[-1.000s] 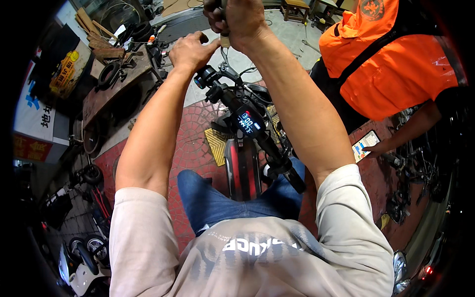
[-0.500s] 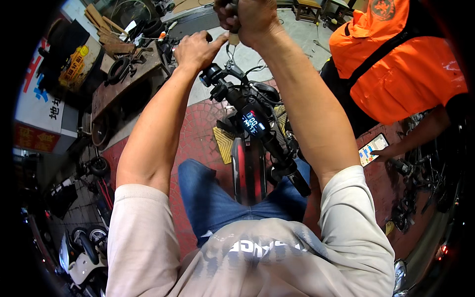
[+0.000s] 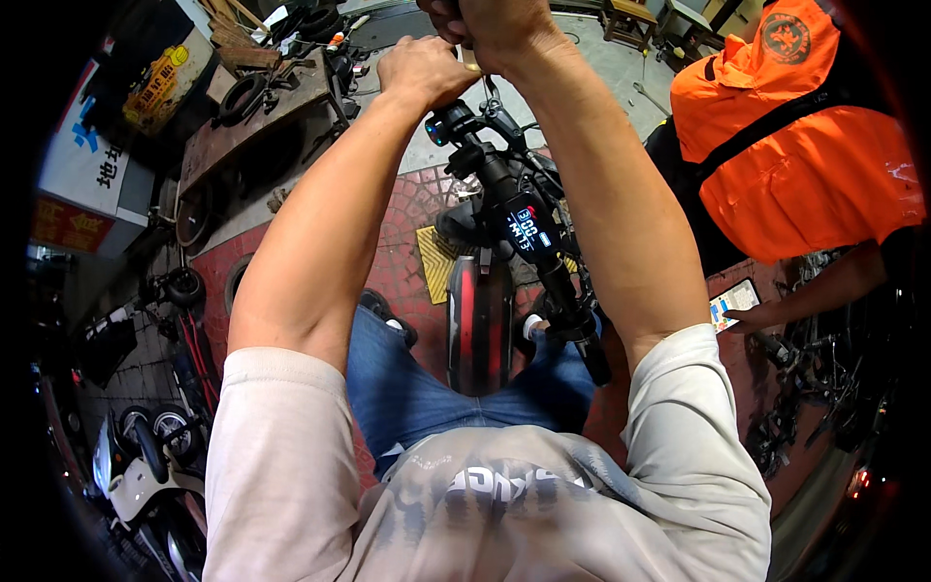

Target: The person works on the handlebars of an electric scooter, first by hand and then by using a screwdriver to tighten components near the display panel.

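Observation:
At the top, my left hand (image 3: 425,70) has its fingers curled, its thumb beside a small tan piece (image 3: 469,62). What lies under those fingers is hidden. Close by on the right, my right hand (image 3: 509,31) is closed at the picture's upper edge, and its grip is partly cut off. Just below both hands is the upper end of a black handlebar (image 3: 555,281), with a switch block (image 3: 446,126), a lever (image 3: 497,105) and cables. A lit display (image 3: 525,229) sits mid-bar. Between my knees stands the vehicle's black body with a red stripe (image 3: 467,325).
On the right, a person in an orange vest (image 3: 805,165) holds a phone (image 3: 734,305). A workbench (image 3: 254,145) with tyres and wood pieces stands upper left. A white scooter (image 3: 155,480) is lower left. A yellow ribbed plate (image 3: 433,262) lies on the red paving.
My left hand has moved up and right, closer to my right hand. The handlebar and display have shifted right and turned in the view. The person in orange appears farther right.

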A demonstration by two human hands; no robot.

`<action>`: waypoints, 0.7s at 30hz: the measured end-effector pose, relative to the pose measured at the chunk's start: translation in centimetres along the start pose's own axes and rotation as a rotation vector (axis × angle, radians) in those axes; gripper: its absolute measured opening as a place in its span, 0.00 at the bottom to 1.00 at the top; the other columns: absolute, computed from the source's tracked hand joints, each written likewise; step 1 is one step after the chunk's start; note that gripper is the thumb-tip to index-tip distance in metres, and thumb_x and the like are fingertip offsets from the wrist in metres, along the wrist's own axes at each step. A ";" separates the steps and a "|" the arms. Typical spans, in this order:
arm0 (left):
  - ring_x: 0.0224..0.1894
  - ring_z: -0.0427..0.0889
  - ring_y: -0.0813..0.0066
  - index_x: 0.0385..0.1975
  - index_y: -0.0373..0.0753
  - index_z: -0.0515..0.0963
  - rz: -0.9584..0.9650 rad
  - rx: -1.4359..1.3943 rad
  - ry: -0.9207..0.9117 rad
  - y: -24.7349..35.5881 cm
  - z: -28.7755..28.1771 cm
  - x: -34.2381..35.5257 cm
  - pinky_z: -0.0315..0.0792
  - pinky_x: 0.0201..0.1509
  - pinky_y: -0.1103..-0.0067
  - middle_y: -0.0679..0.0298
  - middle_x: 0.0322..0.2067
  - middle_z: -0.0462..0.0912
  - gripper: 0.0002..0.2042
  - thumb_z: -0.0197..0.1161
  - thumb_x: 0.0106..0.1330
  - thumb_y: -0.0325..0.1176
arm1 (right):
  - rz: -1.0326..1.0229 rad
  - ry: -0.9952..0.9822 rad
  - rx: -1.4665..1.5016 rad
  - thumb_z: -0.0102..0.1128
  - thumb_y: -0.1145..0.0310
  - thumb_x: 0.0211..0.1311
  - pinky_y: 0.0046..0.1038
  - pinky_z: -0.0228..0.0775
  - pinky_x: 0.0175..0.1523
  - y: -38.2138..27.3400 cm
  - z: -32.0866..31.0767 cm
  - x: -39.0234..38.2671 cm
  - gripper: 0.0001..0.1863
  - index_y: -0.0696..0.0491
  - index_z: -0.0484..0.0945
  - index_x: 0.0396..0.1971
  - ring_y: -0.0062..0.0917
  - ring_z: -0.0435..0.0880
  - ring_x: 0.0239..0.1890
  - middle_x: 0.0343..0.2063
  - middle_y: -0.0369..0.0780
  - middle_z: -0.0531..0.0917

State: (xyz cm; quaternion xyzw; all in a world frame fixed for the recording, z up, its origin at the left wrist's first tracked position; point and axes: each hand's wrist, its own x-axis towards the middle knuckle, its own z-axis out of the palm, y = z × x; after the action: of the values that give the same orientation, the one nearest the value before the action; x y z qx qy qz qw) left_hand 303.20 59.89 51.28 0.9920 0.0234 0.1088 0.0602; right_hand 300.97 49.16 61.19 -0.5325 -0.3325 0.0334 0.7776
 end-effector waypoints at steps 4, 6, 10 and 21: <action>0.61 0.79 0.59 0.53 0.51 0.86 0.014 0.022 -0.042 0.1 -0.5 -0.3 0.75 0.63 0.65 0.60 0.53 0.86 0.30 0.53 0.64 0.66 | 0.030 -0.006 -0.003 0.39 0.52 0.77 0.24 0.49 0.15 -0.1 0.3 -0.2 0.24 0.45 0.66 0.18 0.17 0.62 0.10 0.11 0.30 0.64; 0.61 0.79 0.59 0.51 0.51 0.87 0.008 -0.040 0.001 -0.2 -0.5 -0.4 0.75 0.63 0.64 0.60 0.52 0.86 0.29 0.53 0.64 0.65 | 0.034 0.003 -0.016 0.39 0.51 0.77 0.24 0.49 0.15 -0.5 0.1 -0.5 0.24 0.45 0.66 0.18 0.17 0.62 0.10 0.11 0.30 0.63; 0.60 0.80 0.57 0.48 0.50 0.88 -0.013 0.010 -0.039 -0.2 -0.4 -0.1 0.75 0.62 0.63 0.58 0.51 0.87 0.26 0.50 0.66 0.59 | 0.043 0.025 0.002 0.39 0.50 0.77 0.24 0.48 0.15 -1.2 -0.2 -0.9 0.25 0.45 0.66 0.18 0.17 0.62 0.10 0.10 0.30 0.63; 0.59 0.81 0.54 0.47 0.48 0.88 -0.054 -0.064 -0.019 -1.9 0.5 0.4 0.75 0.62 0.62 0.54 0.51 0.86 0.30 0.51 0.65 0.66 | 0.002 -0.027 0.073 0.38 0.51 0.78 0.24 0.49 0.16 -0.6 -1.6 -1.0 0.25 0.46 0.65 0.19 0.17 0.61 0.11 0.11 0.30 0.63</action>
State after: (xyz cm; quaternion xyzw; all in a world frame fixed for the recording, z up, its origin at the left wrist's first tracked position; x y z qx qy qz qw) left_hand 303.66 61.74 50.66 0.9895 0.0462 0.0983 0.0953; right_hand 300.88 47.18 60.87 -0.5034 -0.3410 0.0533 0.7922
